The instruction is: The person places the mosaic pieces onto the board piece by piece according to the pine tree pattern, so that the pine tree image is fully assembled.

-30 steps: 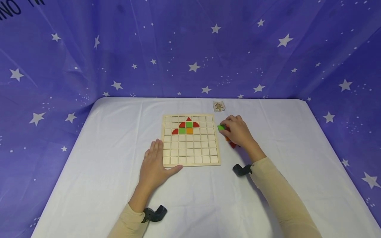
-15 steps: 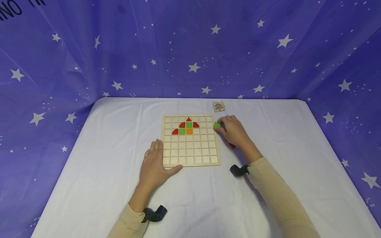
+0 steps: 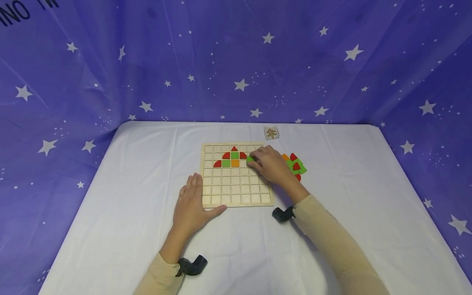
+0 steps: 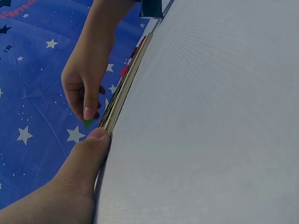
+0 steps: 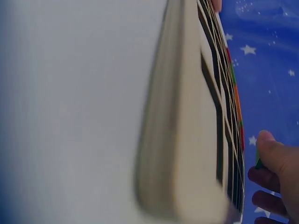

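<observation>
A square wooden grid board (image 3: 236,198) lies on the table. Red, green and orange tiles (image 3: 234,163) fill several of its upper cells, a red triangle (image 3: 234,148) topmost. My right hand (image 3: 271,166) pinches a green tile (image 3: 250,159) between thumb and fingertips over the board's upper right part. In the right wrist view this tile (image 5: 259,161) shows only as a sliver by the thumb. My left hand (image 3: 189,205) rests against the board's left side with straight fingers. Its thumb (image 4: 98,134) touches the near edge.
A pile of loose red, green and orange tiles (image 3: 295,166) lies right of the board, partly behind the right hand. A small card with a tree-like pattern (image 3: 271,133) lies beyond the board's far right corner. White cloth (image 3: 129,196) covers the table.
My right hand has moved left from the loose tiles to over the board, carrying the green tile. More of the pile now shows. The left hand has stayed put.
</observation>
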Available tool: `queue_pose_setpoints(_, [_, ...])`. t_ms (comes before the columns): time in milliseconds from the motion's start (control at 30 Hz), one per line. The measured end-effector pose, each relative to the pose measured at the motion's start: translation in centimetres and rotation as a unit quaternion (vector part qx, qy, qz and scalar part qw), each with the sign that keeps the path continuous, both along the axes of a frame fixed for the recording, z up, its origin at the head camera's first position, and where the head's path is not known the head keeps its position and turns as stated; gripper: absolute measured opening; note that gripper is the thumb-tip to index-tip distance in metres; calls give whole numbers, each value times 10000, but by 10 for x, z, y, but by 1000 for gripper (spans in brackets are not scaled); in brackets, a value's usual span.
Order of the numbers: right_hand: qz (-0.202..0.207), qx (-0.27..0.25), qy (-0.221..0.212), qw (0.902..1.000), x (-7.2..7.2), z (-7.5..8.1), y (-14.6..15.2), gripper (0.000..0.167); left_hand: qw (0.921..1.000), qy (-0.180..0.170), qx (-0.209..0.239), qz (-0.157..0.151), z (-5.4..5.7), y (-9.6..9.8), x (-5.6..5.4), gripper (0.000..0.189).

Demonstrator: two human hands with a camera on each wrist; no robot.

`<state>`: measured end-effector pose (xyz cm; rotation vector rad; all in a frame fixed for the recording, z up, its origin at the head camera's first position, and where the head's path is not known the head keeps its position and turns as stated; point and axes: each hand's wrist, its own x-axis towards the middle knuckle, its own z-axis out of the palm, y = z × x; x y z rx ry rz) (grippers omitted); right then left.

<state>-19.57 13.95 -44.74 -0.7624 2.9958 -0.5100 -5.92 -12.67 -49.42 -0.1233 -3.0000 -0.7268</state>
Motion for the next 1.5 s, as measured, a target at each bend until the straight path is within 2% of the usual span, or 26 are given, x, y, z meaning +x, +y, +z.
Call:
queue_pose_setpoints(400, [320, 156, 563, 9978, 3, 0, -18, 35, 10000, -89, -18, -4, 2, 0, 1, 127])
queue_pose_setpoints(633, [319, 235, 606, 9974, 3, -4, -18, 35, 10000, -44, -11, -7, 3, 0, 0, 127])
queue_pose_setpoints(1067, [435, -35, 539, 9976, 0, -8, -18, 32, 9999, -100, -20, -20, 4, 1, 0, 128])
queue_pose_setpoints(1500, [371, -264, 397, 9982, 1, -9, -18, 30, 10000, -63, -48, 7, 3, 2, -1, 128])
